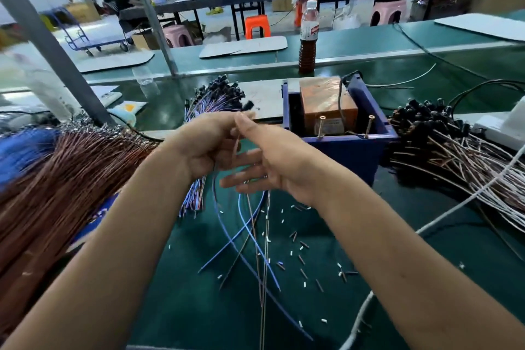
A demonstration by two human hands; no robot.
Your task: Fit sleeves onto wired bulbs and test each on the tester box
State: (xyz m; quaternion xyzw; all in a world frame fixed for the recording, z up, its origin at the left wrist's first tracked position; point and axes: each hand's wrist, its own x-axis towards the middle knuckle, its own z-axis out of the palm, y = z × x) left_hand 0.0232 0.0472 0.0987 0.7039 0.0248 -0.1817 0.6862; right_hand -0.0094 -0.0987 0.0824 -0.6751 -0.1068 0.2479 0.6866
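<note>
**Sleeving a bulb lead, tester not yet touched**

Left hand point(204, 145) fingers curled, pinching a thin wired bulb point(247, 106) upright so its leads hang free over the counter point(199, 307). Right hand point(270, 162) fingers mostly straight and apart, thumb up at the wire, likely guiding a sleeve. Tester box point(341, 119) sits just behind, within reach for the check

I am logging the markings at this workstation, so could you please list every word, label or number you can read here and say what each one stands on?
No text here can be read with confidence.
Bottle label: red band with white print, too blurred to read.
Orange block in the tester box: small pale label near its front edge, too small to read.
Blue packaging under the left forearm: white marks, blurred.
</note>
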